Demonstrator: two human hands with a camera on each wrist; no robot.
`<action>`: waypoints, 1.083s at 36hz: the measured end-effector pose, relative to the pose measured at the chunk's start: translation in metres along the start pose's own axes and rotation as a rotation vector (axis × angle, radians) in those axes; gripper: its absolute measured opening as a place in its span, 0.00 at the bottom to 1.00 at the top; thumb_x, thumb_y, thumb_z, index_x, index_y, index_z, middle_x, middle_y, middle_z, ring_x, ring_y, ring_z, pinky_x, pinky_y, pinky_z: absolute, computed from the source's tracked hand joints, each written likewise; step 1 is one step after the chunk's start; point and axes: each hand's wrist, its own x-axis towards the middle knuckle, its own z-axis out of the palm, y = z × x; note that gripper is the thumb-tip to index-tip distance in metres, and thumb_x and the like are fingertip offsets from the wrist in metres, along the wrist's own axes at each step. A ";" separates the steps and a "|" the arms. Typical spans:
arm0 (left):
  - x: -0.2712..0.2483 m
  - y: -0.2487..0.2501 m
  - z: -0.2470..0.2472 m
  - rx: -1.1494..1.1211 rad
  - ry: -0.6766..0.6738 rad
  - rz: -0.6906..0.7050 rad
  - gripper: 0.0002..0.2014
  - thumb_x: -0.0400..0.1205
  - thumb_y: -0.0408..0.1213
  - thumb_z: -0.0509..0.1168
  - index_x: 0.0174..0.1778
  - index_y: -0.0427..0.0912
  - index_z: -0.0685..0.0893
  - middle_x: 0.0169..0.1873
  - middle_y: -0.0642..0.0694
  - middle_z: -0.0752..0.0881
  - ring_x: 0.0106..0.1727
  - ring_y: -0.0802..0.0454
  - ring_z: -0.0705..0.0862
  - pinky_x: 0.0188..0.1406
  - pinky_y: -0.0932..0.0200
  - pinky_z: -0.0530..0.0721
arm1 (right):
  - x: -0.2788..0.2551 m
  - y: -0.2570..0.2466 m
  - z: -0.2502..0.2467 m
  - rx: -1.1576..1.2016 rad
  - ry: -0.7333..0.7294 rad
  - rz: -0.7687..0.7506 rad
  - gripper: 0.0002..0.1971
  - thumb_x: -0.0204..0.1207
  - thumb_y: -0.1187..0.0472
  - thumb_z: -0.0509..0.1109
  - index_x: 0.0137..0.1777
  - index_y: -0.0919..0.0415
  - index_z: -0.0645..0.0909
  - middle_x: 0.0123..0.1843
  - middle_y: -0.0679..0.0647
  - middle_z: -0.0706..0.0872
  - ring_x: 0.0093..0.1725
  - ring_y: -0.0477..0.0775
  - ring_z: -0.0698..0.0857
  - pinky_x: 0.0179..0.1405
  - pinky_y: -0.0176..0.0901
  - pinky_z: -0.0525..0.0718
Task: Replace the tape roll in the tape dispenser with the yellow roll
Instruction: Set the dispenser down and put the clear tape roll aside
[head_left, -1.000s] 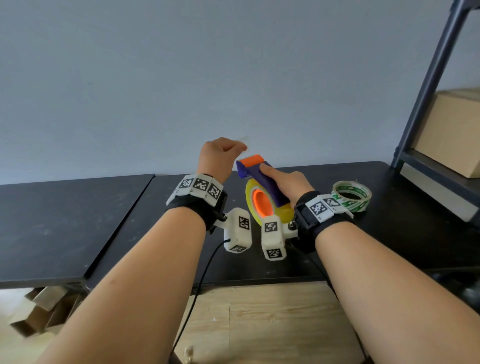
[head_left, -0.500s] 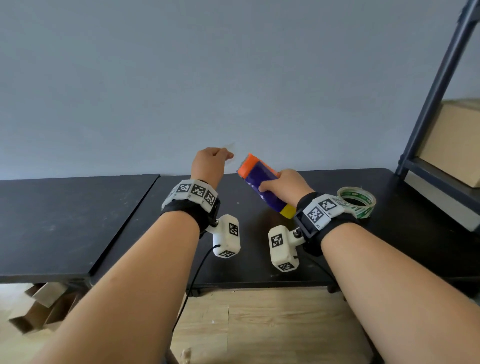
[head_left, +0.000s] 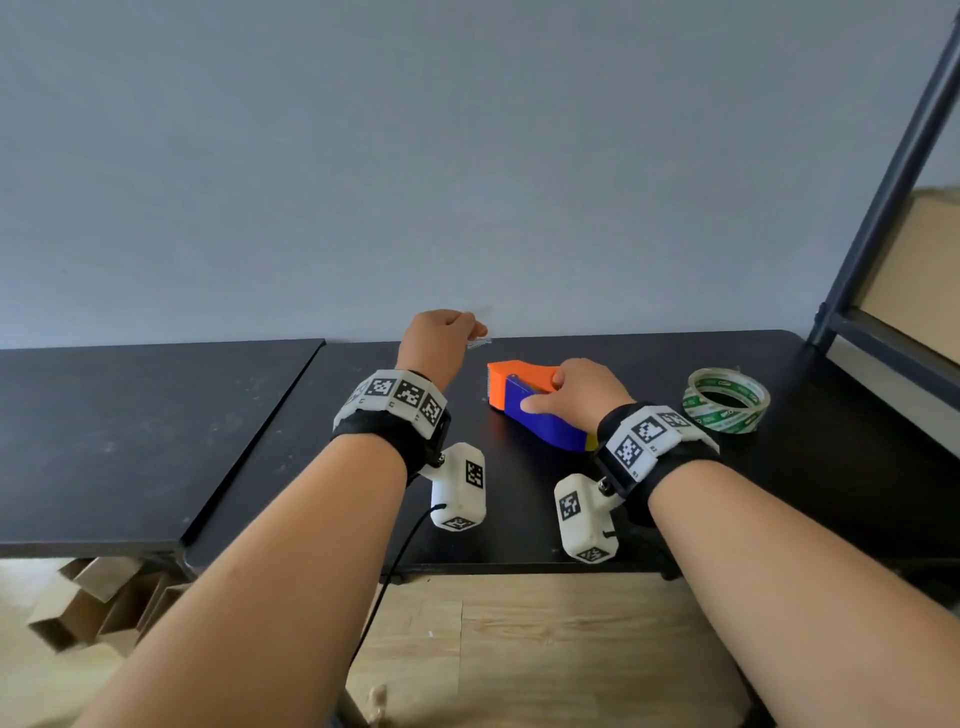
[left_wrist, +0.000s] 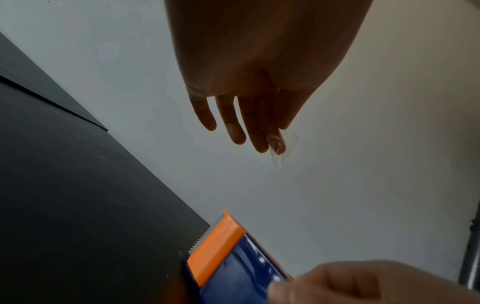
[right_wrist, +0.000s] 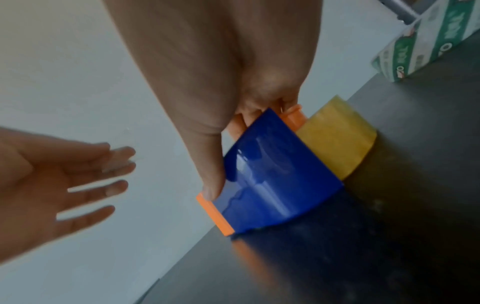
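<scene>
— Black table (head_left: 519, 530) against a pale grey wall; what's on it?

— Toward the back edge, about midway along, sits the tape dispenser (head_left: 540, 415), blue in the body with an orange front. Its long axis runs from back-left to front-right, and the toothed orange cutter end points left and away, toward the wall.

— And the yellow roll?

— The yellow roll (right_wrist: 337, 135) sits in the dispenser's rear end, the end nearer the front edge. From the right wrist view it bulges out behind the blue shell and reaches down to the tabletop.

— Who has hold of it?

— The right hand (head_left: 582, 395) grips the dispenser from above: thumb laid along the near blue side, fingers curled over the far orange side. The dispenser's underside rests on the table.

— The other hand?

— The left hand (head_left: 441, 338) is raised near the back edge, left of the cutter and apart from it. A small scrap of clear tape (left_wrist: 275, 148) is pinched between its thumb and forefinger. The other fingers (left_wrist: 233, 123) are spread and fairly straight.

— Anything else around?

— A roll of clear tape with green print (head_left: 726, 400) lies flat toward the right end of the table, just beyond the right wrist. A dark metal shelf frame (head_left: 883, 208) stands at the back right corner with a cardboard box (head_left: 919, 280) on it. A second black tabletop (head_left: 130, 426) adjoins on the left, with folded cardboard (head_left: 104, 603) on the wooden floor below it.
</scene>
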 end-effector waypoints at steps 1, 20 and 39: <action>-0.001 0.000 0.001 0.017 -0.007 -0.006 0.15 0.85 0.37 0.58 0.46 0.43 0.91 0.54 0.44 0.90 0.49 0.50 0.81 0.58 0.55 0.79 | 0.000 0.001 -0.002 0.079 0.040 -0.005 0.22 0.71 0.40 0.72 0.46 0.61 0.80 0.43 0.54 0.83 0.48 0.58 0.84 0.43 0.51 0.79; -0.021 0.028 0.077 0.499 -0.201 0.208 0.17 0.85 0.44 0.53 0.43 0.53 0.88 0.56 0.51 0.86 0.64 0.48 0.77 0.62 0.48 0.63 | -0.021 0.041 -0.048 0.715 0.269 -0.151 0.09 0.74 0.61 0.75 0.52 0.61 0.91 0.52 0.55 0.92 0.48 0.46 0.86 0.47 0.33 0.82; -0.038 0.070 0.157 0.150 -0.350 -0.102 0.15 0.83 0.33 0.61 0.65 0.39 0.85 0.61 0.40 0.87 0.63 0.41 0.84 0.67 0.46 0.81 | -0.034 0.117 -0.061 0.917 0.348 0.165 0.04 0.75 0.65 0.69 0.45 0.62 0.86 0.33 0.49 0.80 0.35 0.48 0.79 0.35 0.38 0.75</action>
